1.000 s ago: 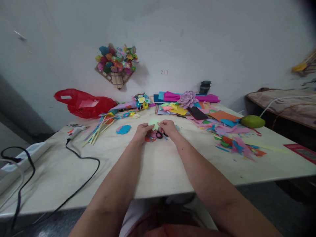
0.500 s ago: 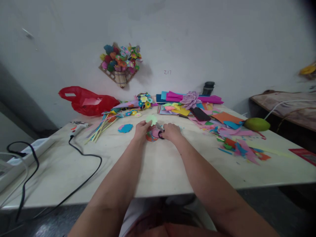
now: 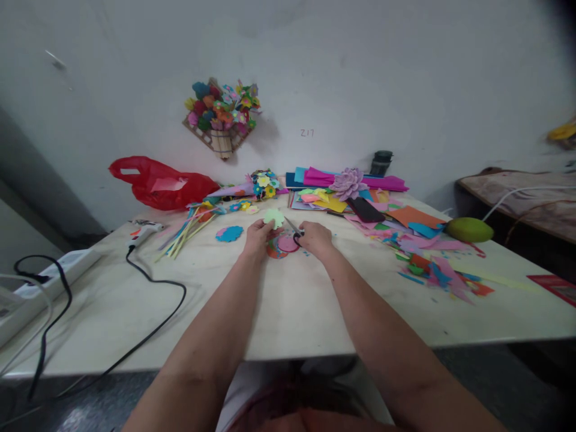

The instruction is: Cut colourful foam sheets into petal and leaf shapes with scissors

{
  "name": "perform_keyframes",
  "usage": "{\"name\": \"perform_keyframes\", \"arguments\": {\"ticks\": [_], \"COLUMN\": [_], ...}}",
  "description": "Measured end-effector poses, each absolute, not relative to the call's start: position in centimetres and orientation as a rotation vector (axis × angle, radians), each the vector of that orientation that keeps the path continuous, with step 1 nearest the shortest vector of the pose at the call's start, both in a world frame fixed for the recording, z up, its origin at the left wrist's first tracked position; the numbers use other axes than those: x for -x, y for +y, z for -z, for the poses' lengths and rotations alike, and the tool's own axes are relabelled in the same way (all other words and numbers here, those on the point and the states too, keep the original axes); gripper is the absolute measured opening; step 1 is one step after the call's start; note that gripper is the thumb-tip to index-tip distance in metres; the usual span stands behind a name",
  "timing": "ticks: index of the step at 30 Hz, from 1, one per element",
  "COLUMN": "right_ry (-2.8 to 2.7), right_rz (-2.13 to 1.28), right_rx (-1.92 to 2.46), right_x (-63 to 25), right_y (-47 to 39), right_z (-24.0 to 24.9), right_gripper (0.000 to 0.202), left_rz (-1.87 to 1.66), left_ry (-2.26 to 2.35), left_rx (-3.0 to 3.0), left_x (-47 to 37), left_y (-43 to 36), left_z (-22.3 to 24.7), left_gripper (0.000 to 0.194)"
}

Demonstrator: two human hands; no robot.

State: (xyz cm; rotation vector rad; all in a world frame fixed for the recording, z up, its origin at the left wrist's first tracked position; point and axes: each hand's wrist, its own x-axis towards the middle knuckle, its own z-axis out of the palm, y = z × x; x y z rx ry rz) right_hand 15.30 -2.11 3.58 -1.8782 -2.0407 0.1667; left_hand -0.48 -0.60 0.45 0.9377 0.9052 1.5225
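Between the fingers of my left hand (image 3: 258, 236) is a light green scalloped cutout (image 3: 273, 219), held just above the table. My right hand (image 3: 316, 237) grips a pair of scissors (image 3: 293, 227) with dark handles, its blades pointing up and left toward the green piece but apart from it. Below both hands lie a pink round cutout (image 3: 288, 243) and an orange one (image 3: 276, 249), partly overlapping. Left of my left hand, a blue scalloped cutout (image 3: 230, 233) rests on the table, with a bit of pink under its edge.
A glue gun (image 3: 146, 232) with a black cord lies at left, near a white power strip (image 3: 54, 288). Paper strips (image 3: 184, 231) and a red bag (image 3: 166, 186) are behind it. Colored sheets (image 3: 335, 201), scraps (image 3: 443, 273) and a green oval object (image 3: 469, 230) spread across the right.
The scissors have come away from the green cutout, and their blades now show clearly. My left hand and the green cutout have shifted slightly left.
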Motion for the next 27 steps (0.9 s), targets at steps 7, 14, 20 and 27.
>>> {"name": "perform_keyframes", "arguments": {"ticks": [7, 14, 20, 27], "right_ry": [-1.462, -1.283, -1.461, -1.595], "right_rz": [-0.842, -1.231, -1.328, -1.397], "right_rx": [1.556, 1.285, 1.196, 1.113], "right_x": [-15.8, -15.3, -15.7, -15.9], "right_y": [-0.9, -1.8, -1.6, -1.6], "right_z": [-3.4, -3.8, -2.8, -2.4], "right_gripper": [0.043, 0.026, 0.027, 0.026], "left_rz": [-1.614, -1.589, -1.595, -1.601], "left_ry": [0.881, 0.835, 0.834, 0.757], "left_rx": [-0.865, -0.802, -0.726, -0.711], "left_x": [0.4, 0.3, 0.3, 0.4], "left_y": [-0.7, -0.7, -1.0, -0.6], "left_z": [-0.7, -0.9, -1.3, -0.8], "left_gripper": [0.029, 0.021, 0.017, 0.020]}}
